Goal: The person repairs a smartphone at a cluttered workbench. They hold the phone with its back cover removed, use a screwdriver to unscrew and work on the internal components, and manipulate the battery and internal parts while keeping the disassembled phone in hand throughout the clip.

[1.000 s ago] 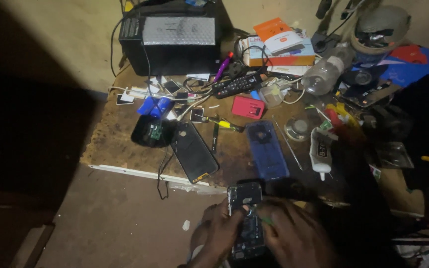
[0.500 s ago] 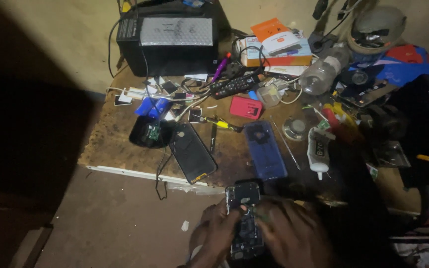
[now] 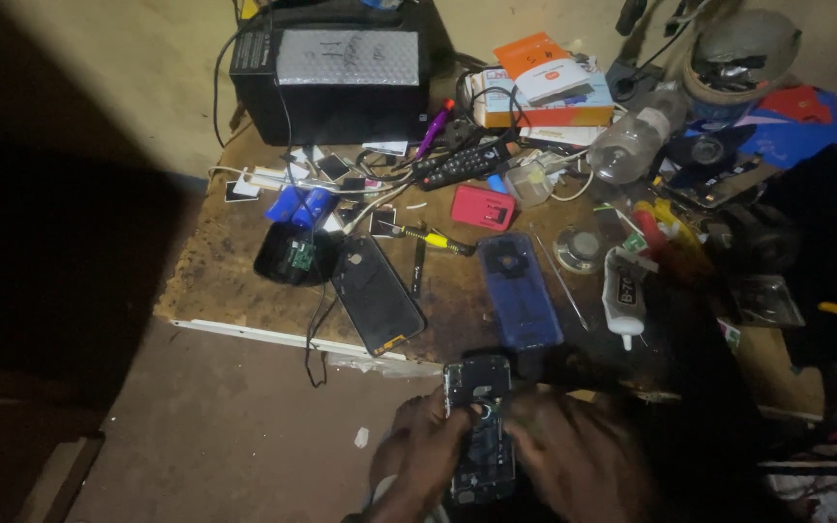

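Dark and opened up, a phone with its back removed point(image 3: 479, 426) sits in the head view just off the front edge of the desk point(image 3: 215, 281), held low over the floor where both hands can brace it. The left hand point(image 3: 423, 455) is closed around the phone's left side, steadying it, while the right hand point(image 3: 569, 455) curls over its right side with fingertips on the exposed board, seemingly working at a part there. A blue back cover point(image 3: 518, 291) lies flat near the front edge, just above the hands, likely set aside within reach. Beside it to the left rests a black phone point(image 3: 377, 295), face down and angled. A yellow-handled screwdriver point(image 3: 433, 237) lies mid-desk, and a black box point(image 3: 331, 82) stands at the back edge against the wall.
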